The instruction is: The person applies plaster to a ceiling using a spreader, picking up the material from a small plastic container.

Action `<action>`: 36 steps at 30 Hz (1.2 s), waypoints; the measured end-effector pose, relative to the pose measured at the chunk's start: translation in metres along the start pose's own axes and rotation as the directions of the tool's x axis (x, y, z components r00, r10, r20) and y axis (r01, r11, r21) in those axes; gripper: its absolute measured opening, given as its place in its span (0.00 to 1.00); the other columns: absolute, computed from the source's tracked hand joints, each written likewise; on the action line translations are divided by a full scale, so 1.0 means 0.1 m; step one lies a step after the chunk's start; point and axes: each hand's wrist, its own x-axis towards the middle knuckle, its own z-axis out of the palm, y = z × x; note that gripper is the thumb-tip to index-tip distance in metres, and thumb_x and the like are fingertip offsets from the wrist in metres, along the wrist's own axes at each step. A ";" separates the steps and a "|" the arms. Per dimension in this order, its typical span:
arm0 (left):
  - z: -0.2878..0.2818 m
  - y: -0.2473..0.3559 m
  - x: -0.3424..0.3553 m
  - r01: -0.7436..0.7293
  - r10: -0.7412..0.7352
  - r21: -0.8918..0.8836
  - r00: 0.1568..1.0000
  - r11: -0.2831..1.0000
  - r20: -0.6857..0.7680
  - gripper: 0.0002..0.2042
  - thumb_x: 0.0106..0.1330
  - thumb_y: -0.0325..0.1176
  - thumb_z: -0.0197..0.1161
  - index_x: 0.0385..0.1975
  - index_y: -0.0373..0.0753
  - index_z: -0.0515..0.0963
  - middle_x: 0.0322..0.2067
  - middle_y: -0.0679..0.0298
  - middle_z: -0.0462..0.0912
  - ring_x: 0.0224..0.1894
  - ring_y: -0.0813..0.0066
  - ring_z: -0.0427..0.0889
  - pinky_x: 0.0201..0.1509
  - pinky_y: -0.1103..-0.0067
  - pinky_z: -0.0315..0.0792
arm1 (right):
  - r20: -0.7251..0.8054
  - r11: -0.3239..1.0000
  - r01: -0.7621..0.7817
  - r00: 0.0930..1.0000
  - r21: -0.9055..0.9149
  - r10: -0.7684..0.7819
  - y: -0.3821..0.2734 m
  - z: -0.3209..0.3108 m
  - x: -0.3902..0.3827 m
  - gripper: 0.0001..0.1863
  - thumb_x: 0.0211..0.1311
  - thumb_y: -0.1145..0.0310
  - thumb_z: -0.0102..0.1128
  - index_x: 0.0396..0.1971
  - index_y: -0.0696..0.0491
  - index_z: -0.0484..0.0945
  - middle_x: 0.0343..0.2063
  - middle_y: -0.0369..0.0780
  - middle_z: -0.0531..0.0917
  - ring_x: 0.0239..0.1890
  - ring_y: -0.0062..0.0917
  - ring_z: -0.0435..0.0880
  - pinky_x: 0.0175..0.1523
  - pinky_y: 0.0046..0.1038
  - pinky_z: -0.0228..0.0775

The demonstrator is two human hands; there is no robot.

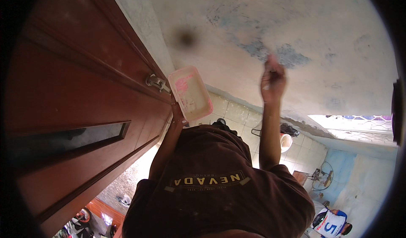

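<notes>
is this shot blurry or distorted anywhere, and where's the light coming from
Head view: strong fisheye, a black rim rings the picture and the dark red-brown wooden door bows. A dark soft smudge sits over the patchy white-and-blue wall. The right hand is slightly blurred; the left hand under the pink-stained plastic tray is shadowed. Brightest light comes from the grilled opening.

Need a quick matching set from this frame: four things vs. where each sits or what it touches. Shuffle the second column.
1. tray
2. right hand
3. door
4. tiled floor

a. dark red-brown, left of view
b. pressed up against the patchy wall
c. pink-stained, held up in the left hand
d. pale, below the wall

Pairs: 1-c, 2-b, 3-a, 4-d
</notes>
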 end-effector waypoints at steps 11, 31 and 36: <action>0.05 0.03 0.10 0.123 -0.117 -0.080 0.990 0.989 0.077 0.36 0.67 0.59 0.61 0.70 0.48 0.63 0.66 0.59 0.72 0.66 0.51 0.73 0.67 0.46 0.69 | -0.147 0.784 -0.269 0.899 0.560 0.413 -0.44 -0.98 0.93 0.25 0.65 0.82 0.42 0.59 0.80 0.61 0.54 0.62 0.75 0.49 0.44 0.83 0.55 0.33 0.86; 0.04 -0.56 0.30 0.259 -0.249 -0.078 0.961 0.963 0.120 0.34 0.68 0.60 0.54 0.71 0.50 0.63 0.68 0.60 0.69 0.69 0.48 0.69 0.67 0.44 0.66 | -0.461 0.952 -0.215 0.883 -0.216 0.095 -0.40 -2.16 0.47 0.08 0.66 0.77 0.51 0.30 0.65 0.76 0.40 0.54 0.84 0.38 0.33 0.85 0.50 0.24 0.85; -0.05 -0.66 0.32 0.207 -0.206 -0.007 0.976 0.978 0.065 0.36 0.67 0.57 0.59 0.71 0.47 0.61 0.67 0.56 0.69 0.66 0.46 0.73 0.60 0.44 0.75 | -0.010 0.901 -0.212 0.973 0.379 0.233 -1.93 -0.42 0.44 0.24 0.70 0.80 0.41 0.60 0.82 0.57 0.49 0.60 0.76 0.51 0.40 0.84 0.59 0.26 0.84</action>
